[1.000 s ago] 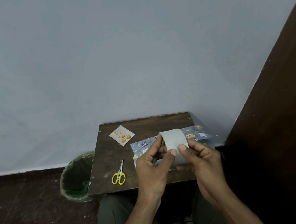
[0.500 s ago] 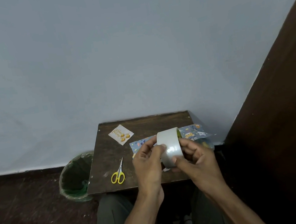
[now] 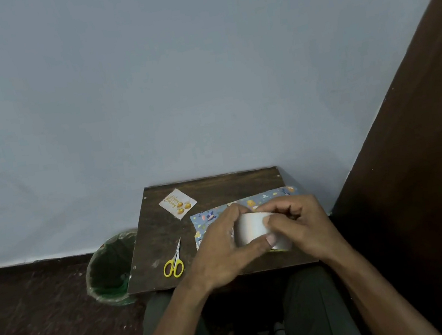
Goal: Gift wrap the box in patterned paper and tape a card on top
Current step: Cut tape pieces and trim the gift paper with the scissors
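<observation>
— While held over the near right of the small wooden table [image 3: 155, 234]: tape roll [image 3: 250, 230] clasped by both hands, left hand [image 3: 223, 248] wrapped round its left side, right hand [image 3: 300, 225] curled on top, thumb on the band.
— Free end?
— Cannot tell; probably under right thumb. Patterned paper [image 3: 210, 217] directly beneath, long axis left to right. Box hidden. Card [image 3: 178, 203] far left, scissors [image 3: 174, 261] near left, nearer left hand.

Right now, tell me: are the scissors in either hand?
No. The scissors lie on the table, while both the left hand and right hand grip the tape roll.
</observation>
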